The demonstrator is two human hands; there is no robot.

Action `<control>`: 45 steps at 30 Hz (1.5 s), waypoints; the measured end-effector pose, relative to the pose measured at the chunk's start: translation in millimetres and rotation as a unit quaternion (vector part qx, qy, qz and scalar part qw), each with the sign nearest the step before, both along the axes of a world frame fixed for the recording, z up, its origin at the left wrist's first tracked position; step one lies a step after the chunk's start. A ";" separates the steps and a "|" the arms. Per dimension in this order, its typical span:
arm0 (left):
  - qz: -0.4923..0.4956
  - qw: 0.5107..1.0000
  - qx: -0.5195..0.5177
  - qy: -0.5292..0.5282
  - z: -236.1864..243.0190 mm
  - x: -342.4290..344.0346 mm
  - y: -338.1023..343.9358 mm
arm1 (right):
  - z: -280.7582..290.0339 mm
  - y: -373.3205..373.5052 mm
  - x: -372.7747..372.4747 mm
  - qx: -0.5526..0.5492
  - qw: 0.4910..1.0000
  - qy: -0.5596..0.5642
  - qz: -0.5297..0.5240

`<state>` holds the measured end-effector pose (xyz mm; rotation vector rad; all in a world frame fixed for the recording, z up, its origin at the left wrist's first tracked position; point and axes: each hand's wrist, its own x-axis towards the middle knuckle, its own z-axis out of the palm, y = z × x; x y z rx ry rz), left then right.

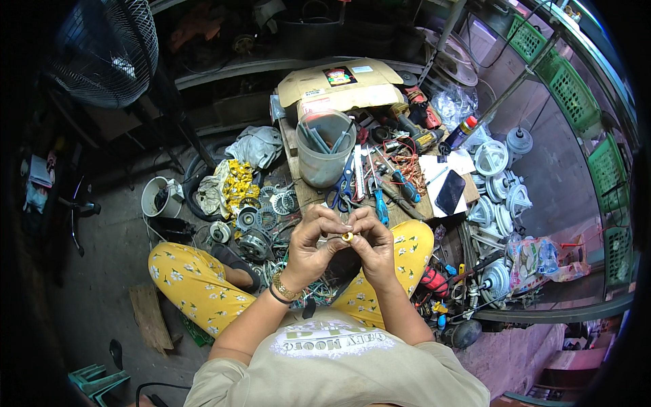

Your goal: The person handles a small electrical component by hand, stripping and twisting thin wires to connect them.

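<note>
My left hand [314,247] and my right hand [370,245] meet at the center of the head view, above my crossed legs, with fingertips pinched together around a small yellow ring-like piece [348,237]. Its fine detail is too small to make out. Just beyond my hands lie a blue-handled tool [380,205], blue scissors [339,192] and a translucent grey bucket [325,163] holding flat pieces, on a cluttered wooden board [304,198]. Left of my hands are slotted metal rings [283,201] and a pile of crumpled yellow pieces [241,182].
A fan [102,51] stands upper left, near a white bucket [155,197]. Cardboard [302,84], a drill [424,141], screwdriver [405,185] and phone [450,192] lie ahead. White pulley-like parts [489,157] and green baskets [573,91] line the right. A wood piece [150,319] lies lower left.
</note>
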<state>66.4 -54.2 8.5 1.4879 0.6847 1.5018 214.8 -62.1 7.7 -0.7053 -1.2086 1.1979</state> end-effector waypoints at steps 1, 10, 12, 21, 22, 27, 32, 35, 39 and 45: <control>0.001 1.000 0.003 0.010 -0.7 -0.7 0.1 | 0.1 -0.3 -0.2 -0.001 1.000 0.009 0.004; -0.022 0.994 -0.057 -0.087 -0.7 2.5 -3.7 | 7.6 -5.0 -2.2 -0.032 0.999 0.011 0.007; -0.017 0.995 -0.052 -0.088 0.1 1.8 -4.3 | 4.8 -6.4 1.1 -0.022 1.000 -0.012 0.007; -0.126 0.945 -0.239 -0.185 -1.1 -4.8 -9.4 | -21.5 -15.8 1.3 -0.052 0.997 -0.042 0.036; -0.130 0.939 -0.237 -0.214 -10.7 -8.9 -5.9 | -25.1 -12.2 7.4 -0.040 0.996 -0.053 0.059; -0.141 0.920 -0.251 -0.266 -9.9 -32.2 6.5 | -52.7 34.5 68.3 -0.084 0.994 -0.002 -0.067; -0.142 0.903 -0.307 -0.265 -6.1 -20.1 3.7 | -86.2 69.0 69.1 0.038 0.709 -0.677 -0.192; -0.161 0.883 -0.323 -0.300 -6.3 -14.2 0.6 | -113.9 73.9 52.3 0.043 0.660 -0.735 -0.153; -0.166 0.890 -0.323 -0.278 5.3 -14.7 -3.4 | -124.7 78.3 48.5 0.044 0.638 -0.760 -0.118; -0.162 0.893 -0.331 -0.258 9.6 -20.1 -2.9 | -132.0 84.2 56.7 -0.005 0.744 -0.641 -0.192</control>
